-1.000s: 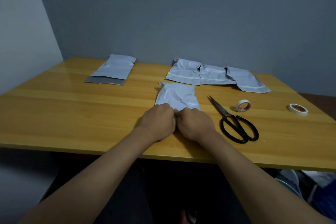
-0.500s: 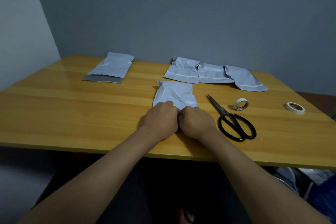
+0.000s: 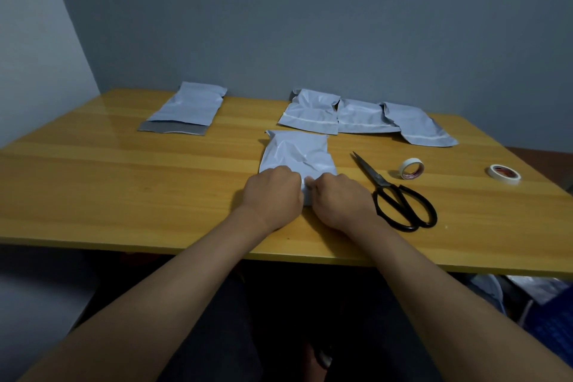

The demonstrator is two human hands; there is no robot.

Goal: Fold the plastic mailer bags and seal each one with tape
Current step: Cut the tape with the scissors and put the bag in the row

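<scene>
near edge of the mailer bag (image 3: 297, 155) tucked under both our fists, fingertips curled out of sight, tape roll (image 3: 411, 168) label way too tiny to read, stuff under the table (image 3: 124, 195) at bottom right just a dark blurry mess

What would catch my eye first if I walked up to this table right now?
Two hands, left hand and right hand, gripping the near edge of a crinkled white mailer bag at the table's middle. Black scissors lie just right of them, with two tape rolls beyond. Three more bags line the far edge.
</scene>
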